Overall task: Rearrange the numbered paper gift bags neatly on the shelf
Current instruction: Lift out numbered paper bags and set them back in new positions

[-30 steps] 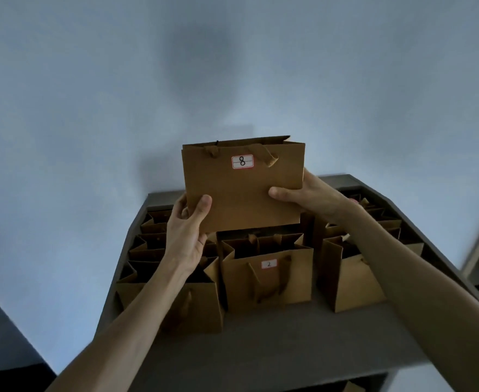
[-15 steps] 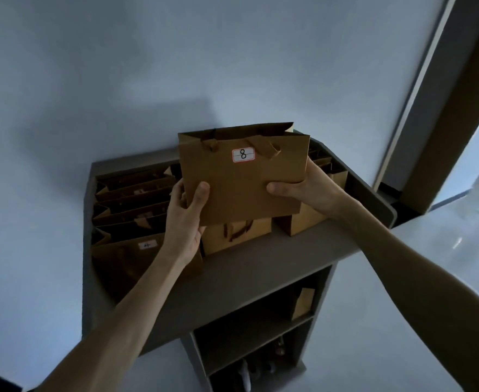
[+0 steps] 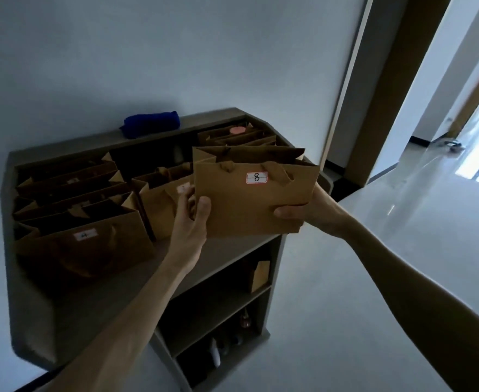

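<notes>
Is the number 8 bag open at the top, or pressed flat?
Open. The number 8 bag shows a gap between its front and back walls at the top. Its inside is too dark to tell if it holds anything.

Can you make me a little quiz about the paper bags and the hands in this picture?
1. What number is on the label of the held bag?
2. True or false: the blue cloth lies inside one of the bags.
3. Which hand grips the held bag's lower right corner: A) left hand B) right hand C) neither?

Key: 1) 8. 2) False; it lies on the back ledge of the shelf, behind the bags. 3) B.
</notes>
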`<state>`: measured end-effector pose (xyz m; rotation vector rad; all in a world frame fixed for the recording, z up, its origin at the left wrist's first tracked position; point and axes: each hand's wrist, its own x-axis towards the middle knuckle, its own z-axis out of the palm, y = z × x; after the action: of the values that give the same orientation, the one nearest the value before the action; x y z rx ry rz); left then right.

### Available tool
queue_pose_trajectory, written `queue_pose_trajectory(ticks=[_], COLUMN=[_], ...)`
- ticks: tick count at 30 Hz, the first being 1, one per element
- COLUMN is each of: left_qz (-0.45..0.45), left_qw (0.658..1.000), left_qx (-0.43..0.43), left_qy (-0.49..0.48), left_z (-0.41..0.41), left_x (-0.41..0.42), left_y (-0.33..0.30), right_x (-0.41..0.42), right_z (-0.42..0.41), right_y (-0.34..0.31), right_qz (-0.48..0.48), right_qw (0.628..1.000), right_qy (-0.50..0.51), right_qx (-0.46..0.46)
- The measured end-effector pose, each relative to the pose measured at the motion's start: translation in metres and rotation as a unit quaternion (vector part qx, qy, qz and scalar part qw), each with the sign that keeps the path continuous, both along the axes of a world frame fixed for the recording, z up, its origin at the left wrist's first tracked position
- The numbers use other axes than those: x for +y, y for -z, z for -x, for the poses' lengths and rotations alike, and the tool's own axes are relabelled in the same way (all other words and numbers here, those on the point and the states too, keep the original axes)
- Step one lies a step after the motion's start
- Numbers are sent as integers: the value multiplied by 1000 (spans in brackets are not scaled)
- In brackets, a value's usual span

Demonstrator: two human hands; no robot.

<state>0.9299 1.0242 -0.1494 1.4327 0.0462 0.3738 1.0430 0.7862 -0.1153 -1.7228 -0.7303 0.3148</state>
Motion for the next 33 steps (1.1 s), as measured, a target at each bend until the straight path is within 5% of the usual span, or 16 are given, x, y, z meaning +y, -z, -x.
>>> queue_pose_trajectory(ticks=[9,20,33], left_qz=[-25,-110,-78], left_qw=[996,964,916], left_qx=[82,227,374], left_qy=[35,89,123], left_z=[5,26,15], left_x=[-60,-95,-42], left_y=[52,146,221], right_x=[-65,-121,-73], right_z=[32,45,41], right_y=[64,159,262], right_qz=[3,117,177], right_qw=[997,981,964], right_qy=[41,66,53], right_qx=[62,142,194])
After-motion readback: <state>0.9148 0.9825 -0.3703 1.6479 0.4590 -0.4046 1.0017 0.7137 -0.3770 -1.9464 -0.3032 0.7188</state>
